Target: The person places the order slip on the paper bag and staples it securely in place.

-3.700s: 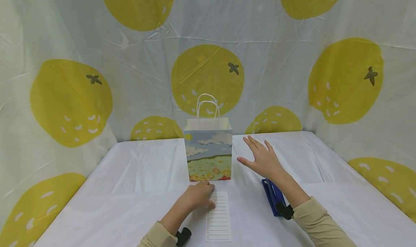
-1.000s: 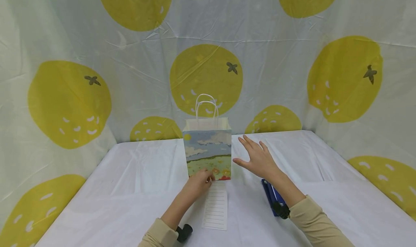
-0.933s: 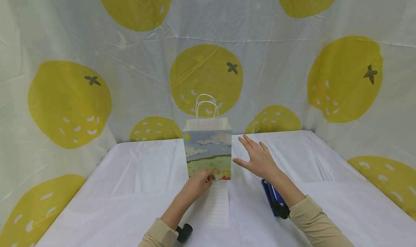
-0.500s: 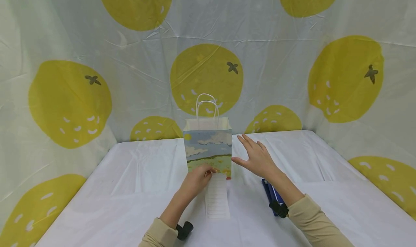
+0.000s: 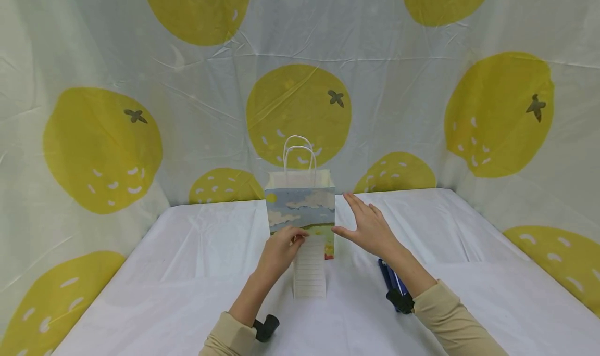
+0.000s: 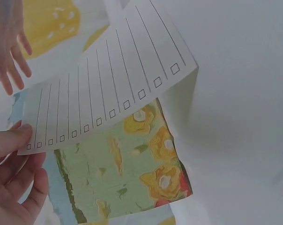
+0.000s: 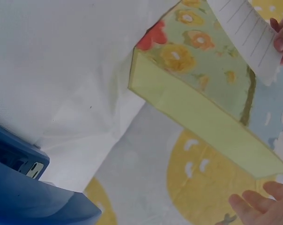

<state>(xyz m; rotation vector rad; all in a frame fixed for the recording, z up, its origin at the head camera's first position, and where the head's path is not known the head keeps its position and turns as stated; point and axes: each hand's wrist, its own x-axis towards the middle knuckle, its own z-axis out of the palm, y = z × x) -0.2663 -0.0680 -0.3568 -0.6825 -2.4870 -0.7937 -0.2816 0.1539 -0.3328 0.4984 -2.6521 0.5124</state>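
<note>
The left hand pinches the far end of a lined paper strip. A blue stapler lies partly hidden by the wrist of the right hand, which is spread near the paper bag standing behind the strip; patterned cloth hangs beyond.

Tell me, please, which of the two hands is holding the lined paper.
The left hand: it pinches the lined paper near one corner, whereas the right hand is open and holds nothing.
</note>
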